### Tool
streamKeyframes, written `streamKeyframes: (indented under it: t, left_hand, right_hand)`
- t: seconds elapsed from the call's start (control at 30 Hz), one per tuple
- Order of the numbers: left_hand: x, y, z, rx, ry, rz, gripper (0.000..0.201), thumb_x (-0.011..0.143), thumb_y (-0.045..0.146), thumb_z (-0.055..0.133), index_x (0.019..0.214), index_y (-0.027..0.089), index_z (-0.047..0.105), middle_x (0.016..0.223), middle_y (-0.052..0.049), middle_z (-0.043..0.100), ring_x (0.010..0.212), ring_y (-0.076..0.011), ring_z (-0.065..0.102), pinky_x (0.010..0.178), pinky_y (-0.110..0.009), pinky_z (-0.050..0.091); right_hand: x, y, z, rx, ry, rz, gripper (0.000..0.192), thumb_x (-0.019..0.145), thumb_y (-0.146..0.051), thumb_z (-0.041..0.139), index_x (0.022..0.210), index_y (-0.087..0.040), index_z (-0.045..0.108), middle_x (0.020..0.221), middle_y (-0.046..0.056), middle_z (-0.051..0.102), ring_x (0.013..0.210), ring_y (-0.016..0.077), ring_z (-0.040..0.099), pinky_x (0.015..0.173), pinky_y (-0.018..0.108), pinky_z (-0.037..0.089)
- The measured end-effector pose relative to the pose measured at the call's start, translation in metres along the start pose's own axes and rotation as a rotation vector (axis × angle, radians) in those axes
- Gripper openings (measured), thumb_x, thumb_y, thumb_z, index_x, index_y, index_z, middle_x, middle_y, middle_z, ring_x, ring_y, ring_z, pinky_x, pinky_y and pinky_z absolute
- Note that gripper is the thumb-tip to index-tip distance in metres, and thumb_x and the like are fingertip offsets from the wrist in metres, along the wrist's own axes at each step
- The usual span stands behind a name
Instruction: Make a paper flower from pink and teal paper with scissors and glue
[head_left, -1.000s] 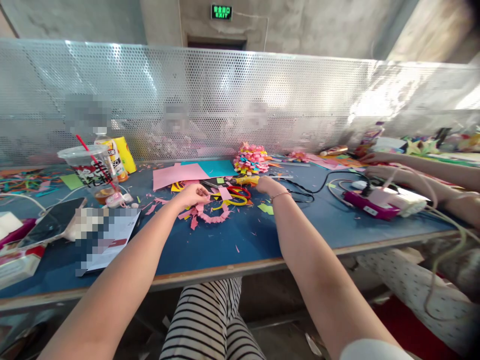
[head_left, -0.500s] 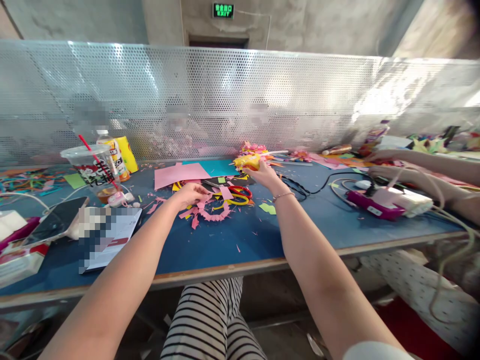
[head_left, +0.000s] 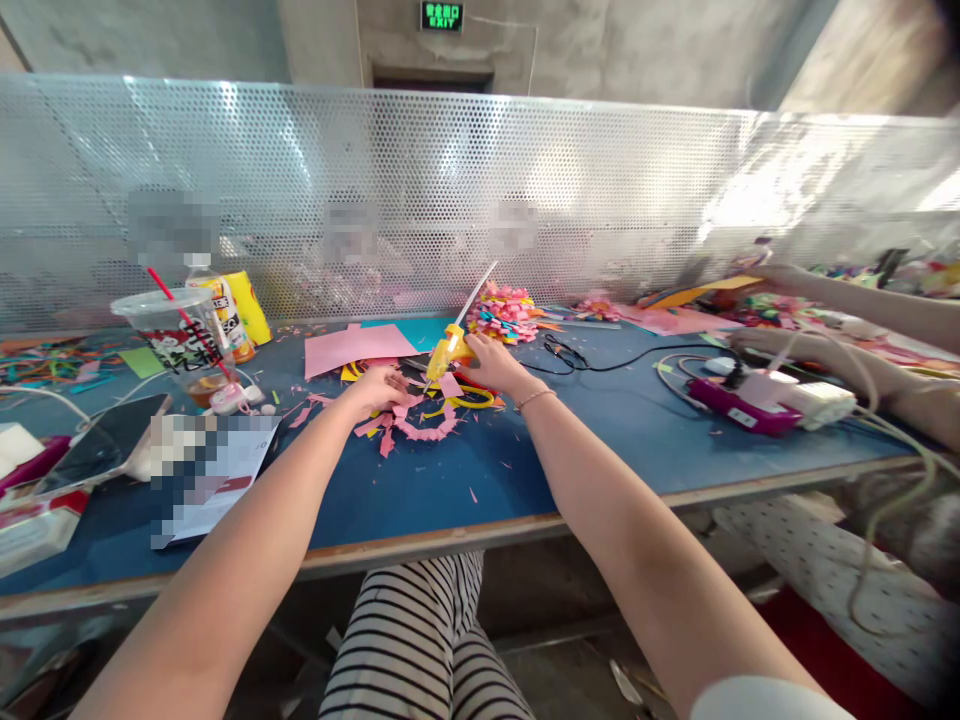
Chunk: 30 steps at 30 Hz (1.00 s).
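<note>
right now, right hand (head_left: 491, 362) closed round yellow glue gun (head_left: 444, 352), nozzle down over pink paper strip (head_left: 420, 425); left hand (head_left: 379, 388) pinning strip, loosely curled. likely light, rigid, best gripped at handle; strip flimsy.

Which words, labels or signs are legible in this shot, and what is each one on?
"EXIT": green sign above the doorway; the characters over it are too small to read.
Plastic cup: dark print, unreadable.
Bottle label: too blurred.
Paper beside the phone: pixelated, unreadable.
</note>
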<state>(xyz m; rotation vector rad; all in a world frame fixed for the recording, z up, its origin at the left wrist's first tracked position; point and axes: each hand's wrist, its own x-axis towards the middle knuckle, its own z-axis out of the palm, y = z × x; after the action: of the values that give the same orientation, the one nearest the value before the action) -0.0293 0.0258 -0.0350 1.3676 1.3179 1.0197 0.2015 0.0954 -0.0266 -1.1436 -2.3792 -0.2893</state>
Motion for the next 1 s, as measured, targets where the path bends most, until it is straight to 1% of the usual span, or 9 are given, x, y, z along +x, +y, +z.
streamKeyframes:
  t: [0.2,0.37,0.77,1.0]
  left_hand:
    - [-0.0019,0.002,0.001,-0.003,-0.019,-0.022,0.033,0.045,0.004,0.075,0.07,0.012,0.055,0.061,0.003,0.055,0.056,-0.0088,0.055,0.053,-0.023,0.043]
    - [-0.0037,0.0038,0.0012,0.007,-0.014,-0.025,0.034,0.045,0.005,0.075,0.071,0.012,0.055,0.062,0.003,0.054,0.055,-0.0085,0.054,0.05,-0.022,0.041]
    - [-0.007,0.0083,0.0022,0.006,-0.011,-0.053,0.035,0.045,0.005,0.076,0.072,0.013,0.056,0.061,0.003,0.054,0.055,-0.0089,0.055,0.052,-0.022,0.042]
    - [-0.0035,0.0054,0.0011,0.009,-0.011,-0.044,0.033,0.045,0.004,0.075,0.071,0.013,0.056,0.06,0.003,0.054,0.054,-0.0083,0.054,0.051,-0.021,0.04]
  right_hand:
    - [0.0003,-0.004,0.0025,-0.017,-0.022,-0.056,0.033,0.079,-0.035,0.049,0.104,-0.014,0.048,0.101,0.013,0.053,0.09,0.0241,0.05,0.076,0.033,0.037]
    - [-0.0001,-0.0055,0.0003,-0.024,-0.019,-0.055,0.033,0.079,-0.033,0.048,0.107,-0.014,0.048,0.102,0.013,0.052,0.091,0.0246,0.05,0.077,0.034,0.037]
    - [-0.0003,-0.0065,-0.0027,-0.033,-0.023,-0.062,0.033,0.078,-0.026,0.047,0.108,-0.013,0.048,0.101,0.013,0.052,0.087,0.0232,0.05,0.074,0.032,0.036]
    - [-0.0003,-0.0057,-0.0041,-0.045,-0.027,-0.043,0.03,0.079,-0.026,0.046,0.107,-0.013,0.048,0.1,0.013,0.052,0.086,0.0229,0.051,0.073,0.031,0.037]
